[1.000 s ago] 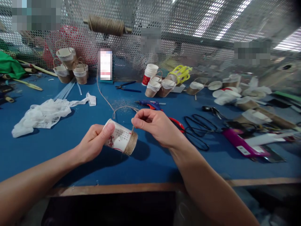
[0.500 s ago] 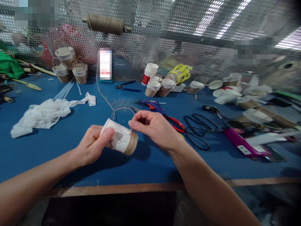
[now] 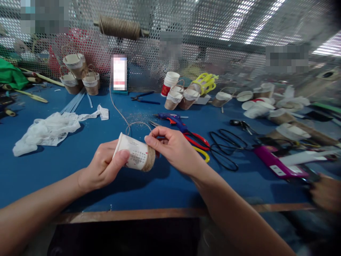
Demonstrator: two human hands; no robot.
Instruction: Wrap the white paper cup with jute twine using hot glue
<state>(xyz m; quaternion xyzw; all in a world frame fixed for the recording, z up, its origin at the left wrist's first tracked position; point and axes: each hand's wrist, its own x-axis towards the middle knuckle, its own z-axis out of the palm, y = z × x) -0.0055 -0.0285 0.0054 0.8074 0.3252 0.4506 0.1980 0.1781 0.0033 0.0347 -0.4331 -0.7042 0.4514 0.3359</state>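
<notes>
A white printed paper cup (image 3: 133,151) lies on its side in the air above the blue table, its mouth toward the left. My left hand (image 3: 106,161) is closed around the mouth end, thumb on the outer wall. Jute twine (image 3: 149,159) is wound in a band round the base end. Between thumb and fingers, my right hand (image 3: 167,144) pinches the twine beside that band. From there the loose twine (image 3: 120,113) loops over behind the cup and runs up toward the spool (image 3: 119,28) on the mesh wall.
Behind my hands lie a blue glue gun (image 3: 173,119), scissors (image 3: 198,142) and pliers (image 3: 146,97). White lace (image 3: 48,133) is heaped at left. Twine-covered cups (image 3: 74,67) stand at the back. Another person's hand (image 3: 326,192) is at the right edge.
The cup has turned a little about its length, so its print has shifted, and its base end has risen slightly. Another person's hand has come in at the right edge.
</notes>
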